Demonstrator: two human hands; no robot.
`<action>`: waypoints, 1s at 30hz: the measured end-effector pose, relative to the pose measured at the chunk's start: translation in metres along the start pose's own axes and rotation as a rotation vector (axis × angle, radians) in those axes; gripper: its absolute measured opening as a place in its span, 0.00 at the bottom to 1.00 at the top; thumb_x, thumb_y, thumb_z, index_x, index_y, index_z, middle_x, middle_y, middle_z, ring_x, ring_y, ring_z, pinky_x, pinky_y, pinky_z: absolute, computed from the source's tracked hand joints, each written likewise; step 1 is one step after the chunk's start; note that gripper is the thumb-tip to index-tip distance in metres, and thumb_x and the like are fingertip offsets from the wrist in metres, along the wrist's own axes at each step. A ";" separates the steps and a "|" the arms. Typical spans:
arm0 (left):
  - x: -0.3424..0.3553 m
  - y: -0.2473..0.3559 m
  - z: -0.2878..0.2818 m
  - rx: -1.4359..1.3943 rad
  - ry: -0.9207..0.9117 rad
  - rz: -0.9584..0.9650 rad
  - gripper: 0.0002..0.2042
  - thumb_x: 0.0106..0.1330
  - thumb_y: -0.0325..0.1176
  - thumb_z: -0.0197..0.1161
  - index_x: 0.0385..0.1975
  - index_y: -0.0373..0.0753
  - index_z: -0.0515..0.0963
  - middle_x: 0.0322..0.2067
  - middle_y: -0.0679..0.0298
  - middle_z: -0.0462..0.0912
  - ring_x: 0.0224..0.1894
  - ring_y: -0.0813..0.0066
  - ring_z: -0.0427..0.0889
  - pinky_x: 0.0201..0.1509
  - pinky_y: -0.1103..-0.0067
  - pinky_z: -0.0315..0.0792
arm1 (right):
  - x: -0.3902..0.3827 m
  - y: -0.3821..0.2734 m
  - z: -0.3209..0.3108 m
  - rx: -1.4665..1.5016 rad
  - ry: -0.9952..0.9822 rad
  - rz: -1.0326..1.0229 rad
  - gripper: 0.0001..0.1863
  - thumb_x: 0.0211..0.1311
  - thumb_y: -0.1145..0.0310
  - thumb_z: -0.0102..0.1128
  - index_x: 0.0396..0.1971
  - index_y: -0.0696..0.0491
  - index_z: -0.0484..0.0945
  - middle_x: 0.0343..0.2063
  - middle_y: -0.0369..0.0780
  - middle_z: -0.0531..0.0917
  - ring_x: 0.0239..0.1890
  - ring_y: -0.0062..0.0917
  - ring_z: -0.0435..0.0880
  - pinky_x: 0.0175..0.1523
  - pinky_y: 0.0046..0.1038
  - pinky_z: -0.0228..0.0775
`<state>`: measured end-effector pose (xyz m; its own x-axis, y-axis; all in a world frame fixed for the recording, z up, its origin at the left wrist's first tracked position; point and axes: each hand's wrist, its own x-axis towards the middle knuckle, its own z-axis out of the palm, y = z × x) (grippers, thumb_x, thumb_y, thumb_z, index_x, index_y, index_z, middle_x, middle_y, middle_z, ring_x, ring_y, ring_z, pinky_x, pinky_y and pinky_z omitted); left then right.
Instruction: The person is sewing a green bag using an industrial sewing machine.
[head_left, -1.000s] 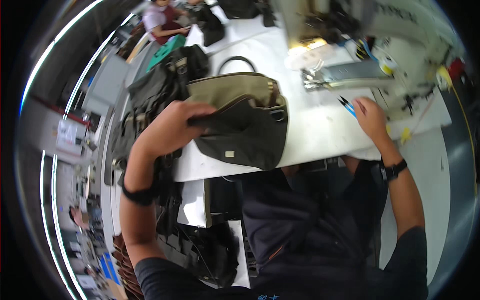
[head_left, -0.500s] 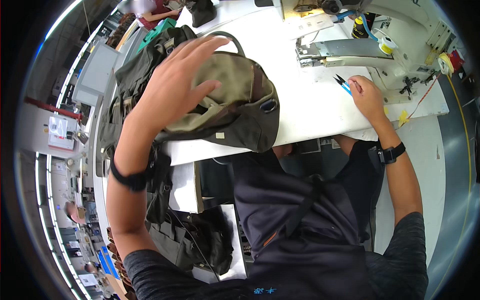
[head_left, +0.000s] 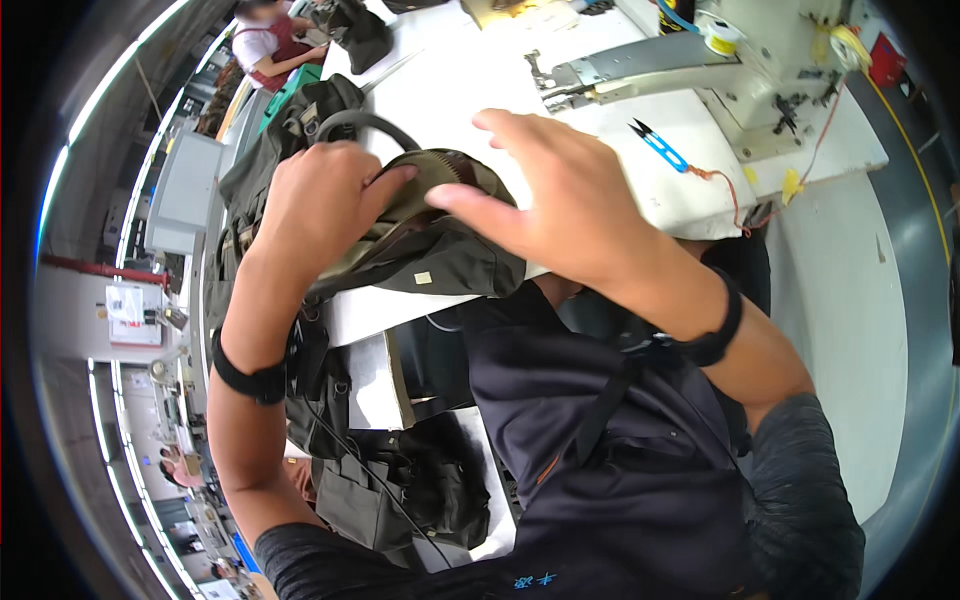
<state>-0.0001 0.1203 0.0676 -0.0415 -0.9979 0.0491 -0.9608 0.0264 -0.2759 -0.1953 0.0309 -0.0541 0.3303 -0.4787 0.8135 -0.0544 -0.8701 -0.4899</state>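
A dark olive backpack (head_left: 445, 262) lies on the white table, its lighter khaki lining showing through the unzipped opening. My left hand (head_left: 325, 200) is on its left side, fingers curled onto the fabric by the opening and thumb pointing right; the fingertips are partly hidden. My right hand (head_left: 560, 190) hovers over the bag's right edge with fingers and thumb apart, holding nothing. Blue thread snips (head_left: 660, 148) with dark blades lie on the white surface to the right, tied to a reddish cord (head_left: 728, 190).
A sewing machine (head_left: 650, 62) stands at the far right, near a small yellow-and-white spool (head_left: 722, 38). More dark bags (head_left: 400, 485) rest below the table at my left. At the far left, a person in a red apron (head_left: 275, 45) works near another dark bag (head_left: 355, 35).
My right hand has let go of the thread snips and moved left to the backpack. My left hand has come down, its fingers curling onto the bag. The view has shifted slightly.
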 end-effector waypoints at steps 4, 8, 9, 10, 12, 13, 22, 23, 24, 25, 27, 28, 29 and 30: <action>-0.017 0.021 -0.015 0.024 0.018 -0.056 0.21 0.67 0.44 0.68 0.17 0.33 0.78 0.20 0.50 0.78 0.26 0.46 0.80 0.32 0.59 0.72 | 0.009 -0.018 0.013 -0.216 -0.037 -0.074 0.18 0.56 0.62 0.68 0.40 0.58 0.78 0.28 0.44 0.82 0.32 0.39 0.85 0.38 0.38 0.77; -0.024 0.021 -0.028 0.026 -0.049 -0.080 0.20 0.66 0.42 0.68 0.17 0.32 0.79 0.18 0.48 0.78 0.25 0.44 0.80 0.32 0.60 0.74 | 0.017 -0.015 0.000 -0.026 -0.193 0.090 0.09 0.56 0.68 0.62 0.31 0.59 0.82 0.23 0.50 0.83 0.28 0.46 0.86 0.37 0.43 0.79; -0.023 0.021 -0.030 0.023 -0.071 -0.080 0.20 0.66 0.42 0.68 0.17 0.32 0.79 0.19 0.47 0.78 0.26 0.44 0.80 0.32 0.60 0.74 | 0.023 -0.012 -0.006 0.028 -0.259 0.135 0.08 0.55 0.69 0.62 0.27 0.60 0.82 0.22 0.53 0.83 0.28 0.48 0.85 0.38 0.43 0.79; -0.020 0.020 -0.030 0.069 -0.069 -0.080 0.18 0.65 0.41 0.69 0.19 0.32 0.81 0.21 0.49 0.81 0.28 0.48 0.83 0.33 0.62 0.75 | 0.030 -0.011 -0.010 0.061 -0.280 0.128 0.09 0.55 0.69 0.62 0.25 0.60 0.82 0.21 0.54 0.83 0.28 0.50 0.85 0.38 0.43 0.79; -0.016 0.023 -0.030 0.126 0.034 0.003 0.17 0.64 0.41 0.71 0.21 0.33 0.78 0.21 0.53 0.80 0.26 0.50 0.80 0.32 0.63 0.73 | 0.043 -0.011 -0.019 0.057 -0.332 0.105 0.08 0.53 0.68 0.64 0.25 0.59 0.84 0.21 0.52 0.83 0.28 0.49 0.85 0.37 0.42 0.79; -0.015 0.027 -0.029 0.187 0.130 0.069 0.17 0.63 0.41 0.72 0.23 0.34 0.76 0.21 0.57 0.80 0.24 0.53 0.78 0.31 0.64 0.71 | 0.047 -0.013 -0.025 0.050 -0.344 0.099 0.08 0.53 0.68 0.64 0.25 0.59 0.84 0.21 0.52 0.83 0.28 0.49 0.85 0.37 0.42 0.79; 0.027 0.025 -0.022 -0.255 -0.130 0.111 0.07 0.60 0.28 0.65 0.34 0.33 0.84 0.33 0.45 0.85 0.41 0.47 0.85 0.45 0.62 0.77 | 0.068 -0.044 -0.039 0.046 -0.625 0.374 0.10 0.56 0.72 0.55 0.31 0.63 0.82 0.25 0.55 0.83 0.28 0.48 0.84 0.38 0.41 0.75; 0.027 0.023 -0.019 -0.261 -0.126 0.109 0.07 0.60 0.28 0.65 0.34 0.33 0.84 0.33 0.45 0.85 0.41 0.47 0.85 0.45 0.62 0.77 | 0.070 -0.044 -0.039 0.013 -0.605 0.335 0.10 0.56 0.72 0.55 0.31 0.63 0.82 0.25 0.55 0.83 0.29 0.49 0.84 0.38 0.41 0.75; 0.027 0.021 -0.015 -0.360 -0.060 0.156 0.07 0.60 0.28 0.65 0.35 0.34 0.85 0.33 0.45 0.85 0.40 0.46 0.85 0.45 0.62 0.77 | 0.070 -0.044 -0.039 -0.020 -0.584 0.296 0.10 0.56 0.73 0.55 0.32 0.62 0.82 0.26 0.56 0.83 0.30 0.49 0.84 0.39 0.42 0.75; 0.026 0.020 -0.012 -0.458 0.006 0.204 0.08 0.60 0.28 0.65 0.36 0.34 0.85 0.32 0.46 0.85 0.39 0.46 0.85 0.45 0.63 0.78 | 0.075 -0.042 -0.036 -0.114 -0.708 0.313 0.11 0.56 0.73 0.54 0.32 0.63 0.82 0.27 0.57 0.83 0.32 0.52 0.85 0.41 0.45 0.76; 0.024 0.018 -0.010 -0.491 0.050 0.252 0.08 0.61 0.27 0.65 0.38 0.34 0.86 0.33 0.46 0.86 0.39 0.47 0.85 0.44 0.64 0.78 | 0.077 -0.040 -0.035 -0.214 -0.831 0.330 0.12 0.56 0.73 0.54 0.33 0.64 0.82 0.28 0.59 0.83 0.35 0.54 0.85 0.43 0.47 0.76; 0.023 0.018 -0.010 -0.518 0.090 0.301 0.09 0.61 0.27 0.64 0.39 0.34 0.86 0.33 0.46 0.86 0.38 0.47 0.86 0.44 0.65 0.78 | 0.074 -0.041 -0.036 -0.209 -0.731 0.184 0.12 0.57 0.72 0.54 0.33 0.65 0.82 0.29 0.60 0.83 0.37 0.56 0.85 0.45 0.48 0.76; 0.021 0.018 -0.012 -0.520 0.090 0.302 0.09 0.61 0.27 0.64 0.39 0.34 0.86 0.33 0.46 0.86 0.38 0.47 0.86 0.44 0.65 0.78 | 0.074 -0.040 -0.032 -0.204 -0.681 0.114 0.12 0.57 0.72 0.54 0.33 0.65 0.82 0.29 0.61 0.83 0.38 0.56 0.85 0.45 0.49 0.76; 0.019 0.017 -0.015 -0.490 0.072 0.222 0.09 0.62 0.27 0.64 0.40 0.34 0.86 0.33 0.46 0.86 0.38 0.49 0.86 0.44 0.66 0.78 | 0.074 -0.039 -0.029 -0.203 -0.629 0.044 0.13 0.57 0.72 0.54 0.33 0.66 0.82 0.30 0.61 0.83 0.39 0.57 0.84 0.46 0.50 0.76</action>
<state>-0.0213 0.1022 0.0785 -0.2601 -0.9592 0.1111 -0.9413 0.2775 0.1922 -0.1957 0.0260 0.0344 0.8079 -0.4077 0.4255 -0.2366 -0.8857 -0.3994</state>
